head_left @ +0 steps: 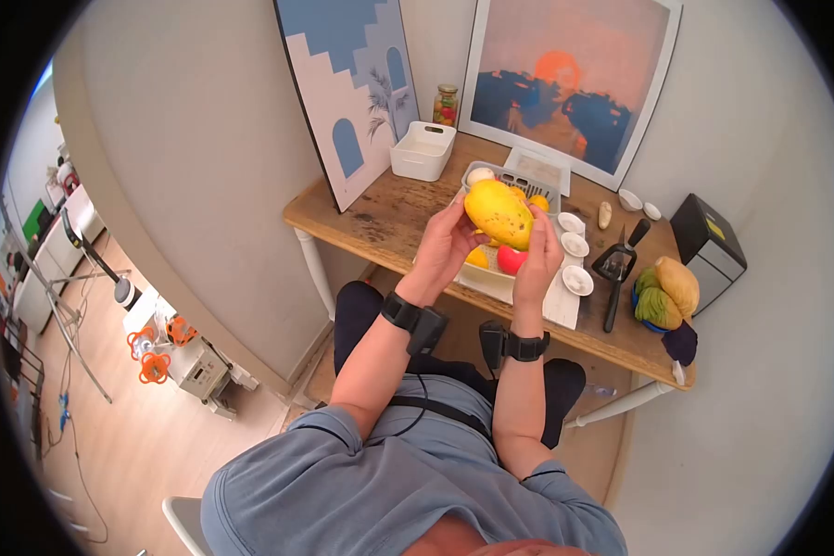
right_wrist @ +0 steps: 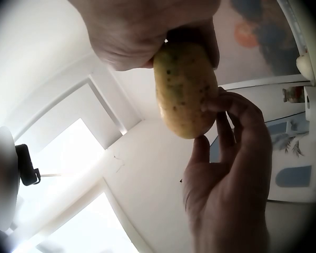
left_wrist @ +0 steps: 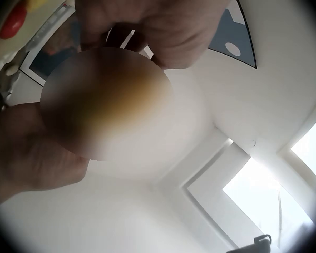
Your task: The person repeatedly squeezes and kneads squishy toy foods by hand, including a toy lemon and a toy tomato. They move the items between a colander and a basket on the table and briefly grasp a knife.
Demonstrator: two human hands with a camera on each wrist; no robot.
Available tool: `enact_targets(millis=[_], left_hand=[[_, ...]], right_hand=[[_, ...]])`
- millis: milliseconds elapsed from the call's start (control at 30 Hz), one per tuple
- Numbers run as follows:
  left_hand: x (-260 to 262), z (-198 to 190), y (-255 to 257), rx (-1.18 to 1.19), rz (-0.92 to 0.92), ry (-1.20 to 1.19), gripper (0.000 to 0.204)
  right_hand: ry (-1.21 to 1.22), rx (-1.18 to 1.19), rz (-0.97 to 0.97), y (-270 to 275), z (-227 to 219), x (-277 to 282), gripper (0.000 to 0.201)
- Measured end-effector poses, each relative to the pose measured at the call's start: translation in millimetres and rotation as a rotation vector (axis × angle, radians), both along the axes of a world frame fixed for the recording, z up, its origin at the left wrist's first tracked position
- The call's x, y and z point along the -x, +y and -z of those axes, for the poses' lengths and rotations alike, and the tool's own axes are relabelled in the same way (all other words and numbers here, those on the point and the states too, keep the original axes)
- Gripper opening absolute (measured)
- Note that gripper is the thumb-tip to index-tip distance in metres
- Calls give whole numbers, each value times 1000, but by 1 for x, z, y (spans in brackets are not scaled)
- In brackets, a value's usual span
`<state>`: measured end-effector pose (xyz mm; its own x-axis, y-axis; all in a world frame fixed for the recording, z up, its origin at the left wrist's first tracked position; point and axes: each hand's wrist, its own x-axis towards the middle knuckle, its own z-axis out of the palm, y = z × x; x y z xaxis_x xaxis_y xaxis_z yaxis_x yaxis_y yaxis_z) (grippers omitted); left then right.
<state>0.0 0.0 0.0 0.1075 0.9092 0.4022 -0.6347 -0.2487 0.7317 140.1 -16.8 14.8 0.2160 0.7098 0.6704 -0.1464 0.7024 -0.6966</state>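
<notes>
A large oval yellow fruit with dark specks (head_left: 499, 215) is held up above the front of the wooden table, between both hands. My left hand (head_left: 442, 243) holds it from the left, its fingertips and thumb on the skin in the right wrist view. From the other side, my right hand (head_left: 539, 262) grips the other end, its fingers partly hidden behind the fruit (right_wrist: 185, 89). Below it, a pale basin (head_left: 493, 285) contains a red fruit (head_left: 512, 259) and a yellow one (head_left: 477, 258). A blurred round patch covers the fruit in the left wrist view.
Behind the fruit stands a grey basket (head_left: 551, 195) with orange and pale items. Small white dishes (head_left: 574, 245) line its right side, near black-handled tools (head_left: 613, 269). A blue bowl (head_left: 651, 325) holds green and tan bundles. A white bin (head_left: 423, 153) stands back left.
</notes>
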Motion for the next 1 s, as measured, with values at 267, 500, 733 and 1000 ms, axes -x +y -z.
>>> enact_targets(millis=[267,500,733,1000], left_hand=[[-11,-15,-21,33,202,-47,63],[-8,-12,-20,20,10,62,59],[-22,-6,-13,30,-447,462,52],[-13,-6,-10,31,-502,361,44]], right_hand=[[-255,-130,58,2,1,-2,30],[-240,-54,32,0,0,1,29],[-172,-32,-30,-8,-6,3,33],[-96,-4,39,2,3,-3,30]])
